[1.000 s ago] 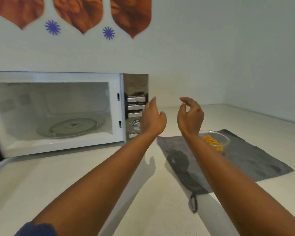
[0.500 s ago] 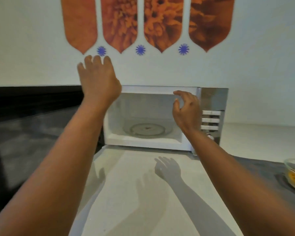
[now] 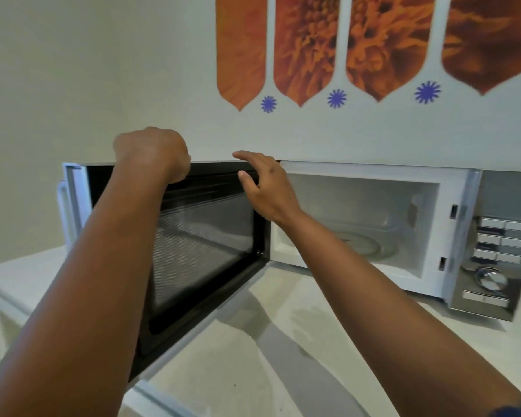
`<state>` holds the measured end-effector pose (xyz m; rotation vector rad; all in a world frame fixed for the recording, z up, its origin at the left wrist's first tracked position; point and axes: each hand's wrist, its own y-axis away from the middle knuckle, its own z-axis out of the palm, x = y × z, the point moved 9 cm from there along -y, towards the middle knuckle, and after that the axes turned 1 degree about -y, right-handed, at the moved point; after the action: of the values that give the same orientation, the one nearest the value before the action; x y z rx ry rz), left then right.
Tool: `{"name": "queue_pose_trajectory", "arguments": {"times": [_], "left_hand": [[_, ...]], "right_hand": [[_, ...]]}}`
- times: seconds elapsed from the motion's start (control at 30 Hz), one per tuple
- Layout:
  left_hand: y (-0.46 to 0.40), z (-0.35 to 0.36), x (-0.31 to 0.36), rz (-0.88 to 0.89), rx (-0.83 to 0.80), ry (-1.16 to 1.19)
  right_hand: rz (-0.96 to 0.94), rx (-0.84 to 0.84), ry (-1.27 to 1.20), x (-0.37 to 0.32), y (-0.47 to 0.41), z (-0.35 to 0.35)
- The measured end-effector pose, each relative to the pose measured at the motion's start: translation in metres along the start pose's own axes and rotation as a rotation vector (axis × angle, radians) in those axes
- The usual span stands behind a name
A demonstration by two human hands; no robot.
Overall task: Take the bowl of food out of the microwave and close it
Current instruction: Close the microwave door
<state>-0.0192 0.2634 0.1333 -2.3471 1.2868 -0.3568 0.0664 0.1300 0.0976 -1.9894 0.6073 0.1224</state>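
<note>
open microwave (image 3: 370, 233) holds only its glass turntable (image 3: 370, 246); bowl unseen.

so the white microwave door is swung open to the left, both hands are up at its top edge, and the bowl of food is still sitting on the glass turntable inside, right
Not quite. The head view shows the round glass turntable bare; no bowl is in sight. The rest holds: the white microwave's black-lined door is swung open to the left, with the left hand and right hand up at its top edge.
</note>
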Motion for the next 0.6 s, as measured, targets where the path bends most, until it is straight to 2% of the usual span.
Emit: {"name": "queue_pose_trajectory", "arguments": {"times": [0.13,0.3,0.6], "left_hand": [[0.001,-0.004,-0.002,0.022,0.012,0.035],[0.001,-0.010,0.005,0.104,0.013,0.046],[0.027,-0.025,0.046,0.355,-0.146,0.030]], "right_hand": [[-0.050,-0.096,-0.025,-0.024,-0.007,0.027],[-0.056,-0.102,0.020,-0.030,-0.007,0.029],[0.036,-0.102,-0.060,-0.018,0.001,-0.004]]}}
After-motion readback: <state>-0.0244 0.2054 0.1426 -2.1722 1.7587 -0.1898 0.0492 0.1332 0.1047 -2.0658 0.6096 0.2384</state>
